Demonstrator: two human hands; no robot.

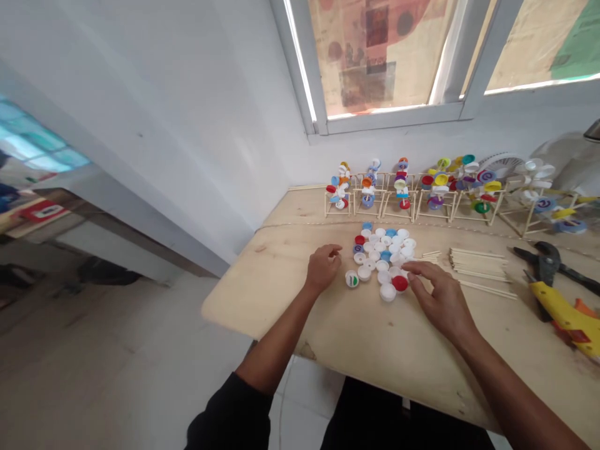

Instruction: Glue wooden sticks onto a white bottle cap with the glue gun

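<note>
Bottle caps (375, 245), mostly white with a few blue and red, lie spread in a cluster on the wooden table. At the left side of the cluster is my left hand (323, 267), fingers loosely bent and nothing visible in it. A white cap with a green mark (351, 279) lies just right of it. My right hand (438, 294) is at the cluster's right edge, its thumb and index finger apart. Its fingertips are beside a red cap (399, 284) and white caps; whether they touch is unclear.
Along the wall stand several stick frames carrying cap wheels (368, 190). Thin wooden sticks (478, 259) lie right of the caps. Farther right are black-handled pliers (546, 262) and a yellow glue gun (560, 307). A small white fan (501, 164) stands behind the frames.
</note>
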